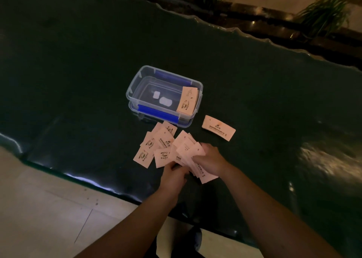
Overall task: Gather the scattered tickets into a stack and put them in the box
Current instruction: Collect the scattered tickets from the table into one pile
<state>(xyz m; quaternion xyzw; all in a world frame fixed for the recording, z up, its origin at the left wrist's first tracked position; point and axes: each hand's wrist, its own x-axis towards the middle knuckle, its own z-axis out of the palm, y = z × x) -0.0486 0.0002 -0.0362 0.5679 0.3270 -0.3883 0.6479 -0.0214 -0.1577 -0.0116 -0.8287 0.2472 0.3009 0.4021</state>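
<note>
Dark green and glossy, the counter (78,81) carries a clear plastic box (137,85) with blue clips, standing open just beyond a spread of pale tickets. One small stack (187,100) already leans against the box's right inner wall, so part of the job looks done. A second neat stack (218,128) lies on the counter just right of the box, apart from the rest, probably set aside ready to go in. Near the counter's front edge, loose tickets (154,146) lie overlapping in a rough fan, some showing a printed logo. Both hands work at the right side of that fan: the right hand (210,159) is closed over the top of a ragged bundle (191,155), fingers curled down to pin it, while the left hand (174,172) grips the bundle's lower edge from the near side, seemingly to square the tickets against each other. The bundle's edges splay unevenly, so it likely needs tapping even before it is lifted. The tickets to the left remain ungathered.
</note>
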